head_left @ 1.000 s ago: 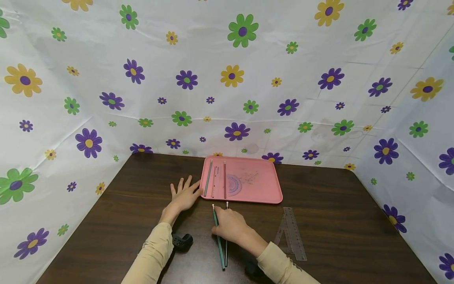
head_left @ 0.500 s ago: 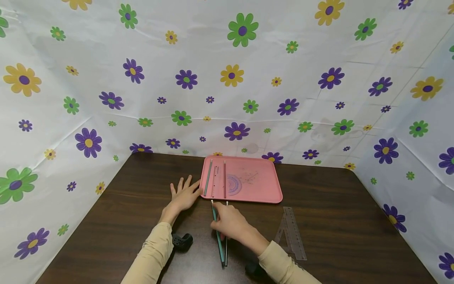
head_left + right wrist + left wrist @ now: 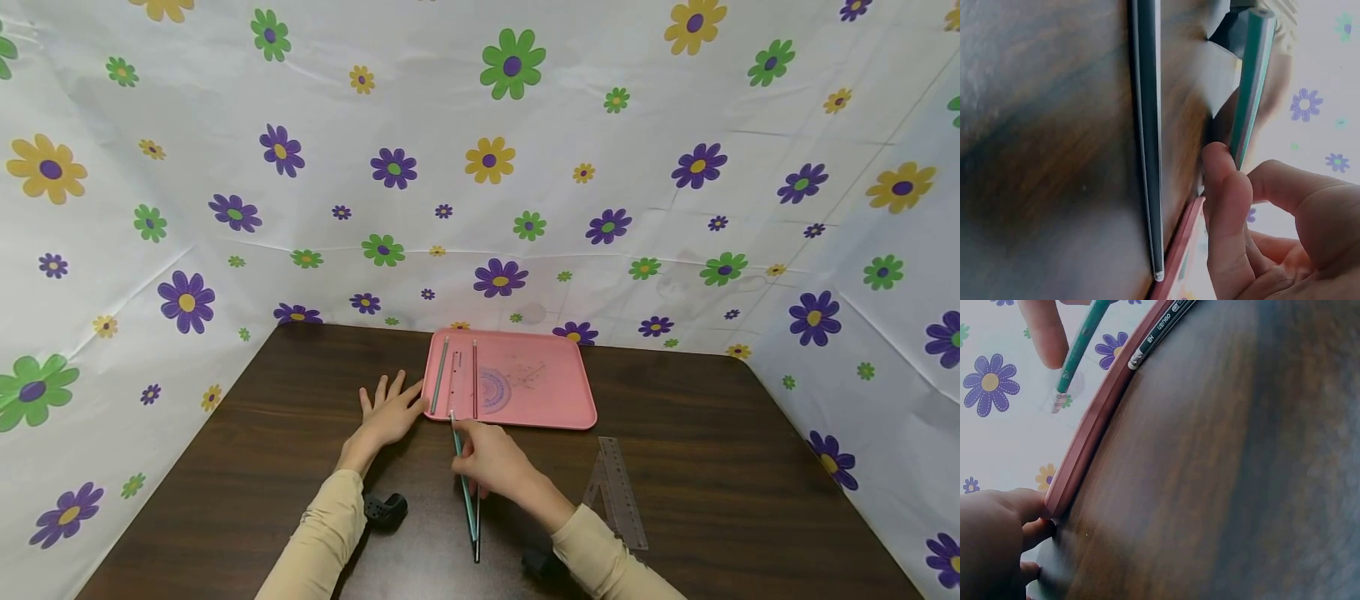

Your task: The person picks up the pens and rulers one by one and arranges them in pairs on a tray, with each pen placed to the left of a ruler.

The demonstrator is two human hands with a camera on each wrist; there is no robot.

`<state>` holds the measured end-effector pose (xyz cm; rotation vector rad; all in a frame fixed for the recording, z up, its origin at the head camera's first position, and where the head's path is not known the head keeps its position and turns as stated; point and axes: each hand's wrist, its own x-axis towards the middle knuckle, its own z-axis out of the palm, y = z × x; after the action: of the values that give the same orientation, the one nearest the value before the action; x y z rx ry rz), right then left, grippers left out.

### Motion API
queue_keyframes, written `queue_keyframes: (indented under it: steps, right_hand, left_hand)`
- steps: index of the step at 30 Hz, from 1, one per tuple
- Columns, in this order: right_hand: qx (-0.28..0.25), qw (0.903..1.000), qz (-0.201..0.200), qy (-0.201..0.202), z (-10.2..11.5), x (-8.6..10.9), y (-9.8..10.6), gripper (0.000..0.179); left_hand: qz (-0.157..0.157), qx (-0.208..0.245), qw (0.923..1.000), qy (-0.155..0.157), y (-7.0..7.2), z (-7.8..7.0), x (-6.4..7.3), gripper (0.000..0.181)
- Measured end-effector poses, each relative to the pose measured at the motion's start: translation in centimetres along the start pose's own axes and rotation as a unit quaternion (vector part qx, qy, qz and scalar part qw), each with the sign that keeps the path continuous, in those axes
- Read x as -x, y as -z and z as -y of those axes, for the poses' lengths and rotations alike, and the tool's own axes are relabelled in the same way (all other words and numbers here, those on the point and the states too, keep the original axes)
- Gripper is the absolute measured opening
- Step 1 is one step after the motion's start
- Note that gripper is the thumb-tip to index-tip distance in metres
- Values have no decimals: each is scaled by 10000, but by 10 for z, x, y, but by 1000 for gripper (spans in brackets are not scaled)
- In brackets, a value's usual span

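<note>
My right hand (image 3: 495, 461) pinches a green pencil (image 3: 1252, 81) between thumb and fingers, just in front of the pink tray (image 3: 555, 392). The pencil's white eraser end overlaps the tray's front rim in the head view. Beneath that hand a dark pencil (image 3: 1149, 137) lies on the table, its eraser end close to the tray. Fingers spread, my left hand (image 3: 386, 417) rests at the tray's left front corner, with a fingertip against the rim. Inside the tray lie another green pencil (image 3: 440, 375), a clear ruler (image 3: 455, 387), a dark red pencil (image 3: 475, 379) and a protractor (image 3: 495, 392).
A clear set square (image 3: 624, 492) lies on the brown table (image 3: 712, 450), right of my right hand. Near my left sleeve sits a black curved object (image 3: 386, 510); another dark object (image 3: 542, 565) is beside the right sleeve. A flowered sheet (image 3: 450, 125) hangs behind.
The right hand has lifted the green pencil and moved it forward, so its eraser end now reaches the tray's front rim. My left hand has stayed in place.
</note>
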<state>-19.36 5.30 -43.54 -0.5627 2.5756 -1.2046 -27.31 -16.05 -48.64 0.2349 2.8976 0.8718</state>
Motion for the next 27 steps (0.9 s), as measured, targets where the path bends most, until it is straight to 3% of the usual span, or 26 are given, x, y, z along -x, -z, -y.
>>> queue_keyframes:
  steps: [18,27]
  right_hand:
    - [-721,9973,-116,-109,-14,-8,24,67]
    - [-1269,9909,-132,-437,-23,-15,41,71]
  left_hand:
    - [-32,9,10000,-38,-1,-1,1,57]
    - [-49,52,10000,-67,-1,-1,1,56]
